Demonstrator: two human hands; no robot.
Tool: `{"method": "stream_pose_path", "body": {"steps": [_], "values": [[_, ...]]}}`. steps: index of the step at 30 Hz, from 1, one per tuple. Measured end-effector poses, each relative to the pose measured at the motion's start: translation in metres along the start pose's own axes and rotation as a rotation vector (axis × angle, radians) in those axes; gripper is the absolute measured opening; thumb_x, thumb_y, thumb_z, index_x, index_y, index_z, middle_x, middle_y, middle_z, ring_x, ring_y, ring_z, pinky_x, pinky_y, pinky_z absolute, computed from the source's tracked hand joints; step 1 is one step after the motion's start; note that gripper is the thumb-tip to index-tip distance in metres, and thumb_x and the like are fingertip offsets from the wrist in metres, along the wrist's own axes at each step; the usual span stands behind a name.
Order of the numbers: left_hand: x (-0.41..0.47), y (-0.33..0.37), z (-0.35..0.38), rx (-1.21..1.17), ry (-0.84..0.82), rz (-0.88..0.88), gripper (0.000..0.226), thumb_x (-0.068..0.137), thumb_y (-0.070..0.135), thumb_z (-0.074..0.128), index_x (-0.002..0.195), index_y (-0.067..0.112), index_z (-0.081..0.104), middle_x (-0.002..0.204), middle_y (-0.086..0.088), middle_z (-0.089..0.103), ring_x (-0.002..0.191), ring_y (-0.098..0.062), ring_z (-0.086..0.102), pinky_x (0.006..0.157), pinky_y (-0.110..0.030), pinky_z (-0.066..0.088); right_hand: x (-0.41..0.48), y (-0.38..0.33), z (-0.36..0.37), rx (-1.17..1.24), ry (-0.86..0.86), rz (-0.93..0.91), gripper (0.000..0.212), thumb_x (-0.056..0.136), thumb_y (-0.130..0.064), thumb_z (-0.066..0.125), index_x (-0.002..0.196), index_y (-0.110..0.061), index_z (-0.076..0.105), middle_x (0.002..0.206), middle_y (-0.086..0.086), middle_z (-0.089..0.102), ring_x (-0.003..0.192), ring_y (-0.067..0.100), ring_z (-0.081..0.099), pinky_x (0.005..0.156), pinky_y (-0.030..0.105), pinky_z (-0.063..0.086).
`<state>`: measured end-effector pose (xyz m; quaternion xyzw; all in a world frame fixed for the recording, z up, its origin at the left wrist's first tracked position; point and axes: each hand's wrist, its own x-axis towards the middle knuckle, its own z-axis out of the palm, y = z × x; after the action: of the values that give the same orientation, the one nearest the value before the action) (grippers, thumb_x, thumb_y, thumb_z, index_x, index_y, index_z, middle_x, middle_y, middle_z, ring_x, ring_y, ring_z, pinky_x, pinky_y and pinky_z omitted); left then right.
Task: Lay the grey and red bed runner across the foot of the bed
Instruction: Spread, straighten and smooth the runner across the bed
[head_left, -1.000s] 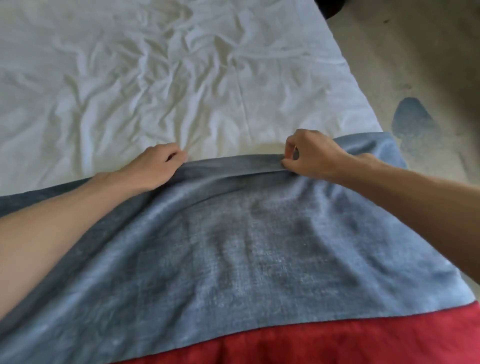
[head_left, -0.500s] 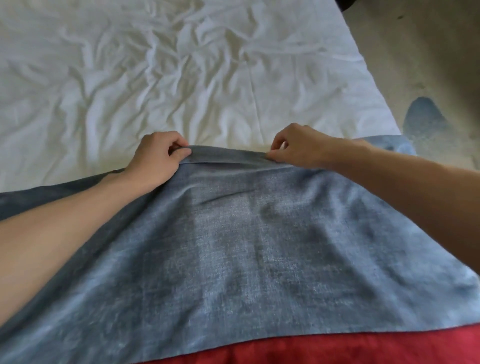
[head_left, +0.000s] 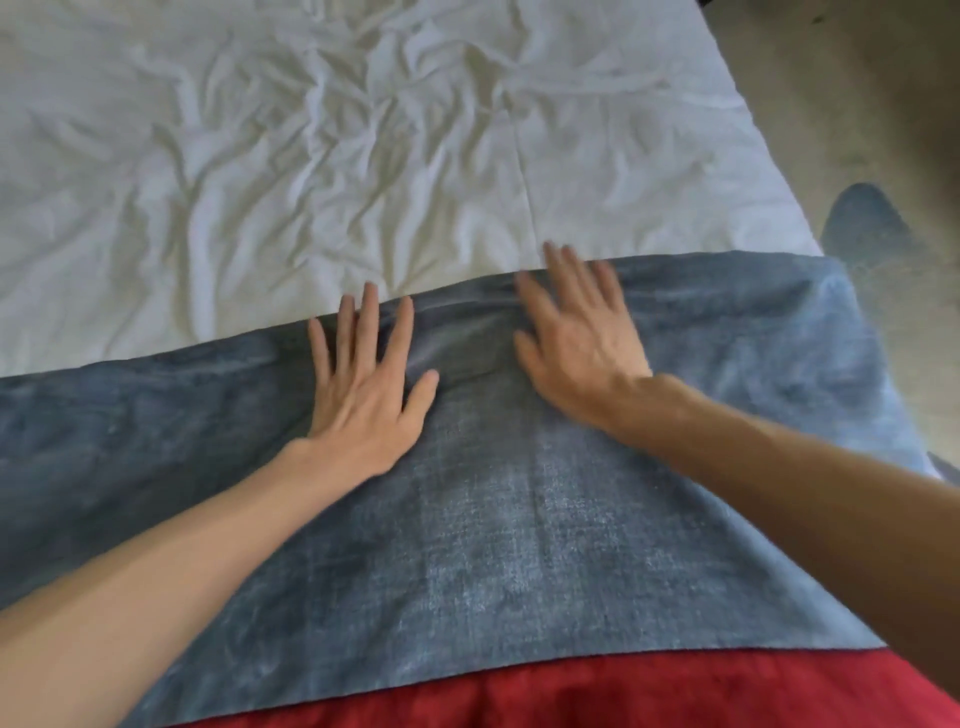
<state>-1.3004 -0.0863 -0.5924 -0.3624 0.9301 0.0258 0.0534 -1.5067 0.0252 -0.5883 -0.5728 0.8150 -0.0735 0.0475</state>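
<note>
The bed runner (head_left: 493, 545) lies across the near end of the bed, its grey panel spread wide and a red band (head_left: 597, 691) along the near edge. Its far edge runs across the crumpled white sheet (head_left: 363, 156). My left hand (head_left: 363, 384) lies flat on the grey cloth with fingers straight and spread, fingertips near the far edge. My right hand (head_left: 576, 332) also rests flat on the cloth, fingers straight, slightly blurred, just right of the left hand. The runner's right end hangs over the side of the bed.
The bed's right edge runs diagonally at the upper right, with a beige carpeted floor (head_left: 857, 104) beyond it. A dark patch (head_left: 867, 223) shows on the floor beside the bed corner. The sheet is heavily wrinkled.
Both hands have let go of the runner's far edge, which they pinched before, and now lie flat with straight fingers on the grey cloth. The edge has settled onto the sheet.
</note>
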Motion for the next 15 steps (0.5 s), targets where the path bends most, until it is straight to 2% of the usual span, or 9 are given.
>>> {"method": "stream_pose_path", "body": {"steps": [2, 5, 9, 11, 13, 15], "values": [[-0.015, 0.001, 0.011, 0.011, -0.053, -0.034, 0.075, 0.088, 0.06, 0.013, 0.15, 0.023, -0.003, 0.157, -0.012, -0.014, 0.144, -0.032, -0.012, 0.112, -0.058, -0.011, -0.016, -0.008, 0.011, -0.025, -0.111, -0.116, 0.066, 0.093, -0.052, 0.023, 0.149, -0.019, 0.017, 0.159, 0.015, 0.001, 0.146, 0.03, 0.0, 0.117, 0.049, -0.002], [-0.022, 0.0, 0.023, 0.063, -0.111, -0.073, 0.075, 0.085, 0.063, 0.005, 0.15, 0.025, -0.005, 0.157, -0.01, -0.016, 0.144, -0.031, -0.013, 0.112, -0.061, -0.008, -0.024, -0.009, 0.024, -0.06, -0.176, -0.061, 0.067, 0.093, -0.056, 0.013, 0.151, -0.023, 0.009, 0.159, 0.01, -0.003, 0.146, 0.027, -0.005, 0.117, 0.05, -0.002], [-0.024, 0.0, 0.022, 0.029, -0.119, -0.026, 0.072, 0.088, 0.063, 0.005, 0.149, 0.028, -0.005, 0.157, -0.009, -0.018, 0.144, -0.031, -0.015, 0.111, -0.062, -0.01, -0.027, -0.014, 0.021, -0.063, -0.194, -0.04, 0.067, 0.094, -0.055, 0.015, 0.151, -0.021, 0.008, 0.159, 0.01, -0.005, 0.146, 0.027, -0.006, 0.118, 0.05, 0.001], [-0.028, -0.001, 0.015, -0.029, -0.095, -0.002, 0.07, 0.09, 0.06, 0.013, 0.15, 0.026, 0.003, 0.158, -0.01, -0.015, 0.144, -0.032, -0.012, 0.111, -0.06, -0.012, -0.034, -0.021, 0.014, -0.017, -0.189, -0.012, 0.068, 0.094, -0.054, 0.021, 0.15, -0.017, 0.015, 0.159, 0.013, -0.002, 0.146, 0.029, -0.001, 0.118, 0.05, 0.004], [-0.041, -0.003, 0.007, -0.115, -0.011, -0.014, 0.063, 0.093, 0.05, 0.033, 0.146, 0.017, 0.026, 0.155, -0.017, 0.01, 0.141, -0.036, 0.012, 0.112, -0.058, 0.001, -0.05, -0.032, 0.007, 0.051, -0.148, 0.009, 0.065, 0.092, -0.052, 0.034, 0.144, -0.013, 0.03, 0.156, 0.02, 0.013, 0.144, 0.034, 0.012, 0.116, 0.05, 0.014], [-0.061, -0.007, 0.004, -0.135, 0.103, 0.036, 0.048, 0.09, 0.039, 0.049, 0.127, 0.008, 0.05, 0.132, -0.017, 0.044, 0.117, -0.037, 0.045, 0.104, -0.054, 0.027, -0.073, -0.043, 0.006, 0.07, -0.069, -0.004, 0.053, 0.089, -0.043, 0.052, 0.13, -0.009, 0.049, 0.145, 0.024, 0.034, 0.136, 0.037, 0.03, 0.111, 0.05, 0.024]]}}
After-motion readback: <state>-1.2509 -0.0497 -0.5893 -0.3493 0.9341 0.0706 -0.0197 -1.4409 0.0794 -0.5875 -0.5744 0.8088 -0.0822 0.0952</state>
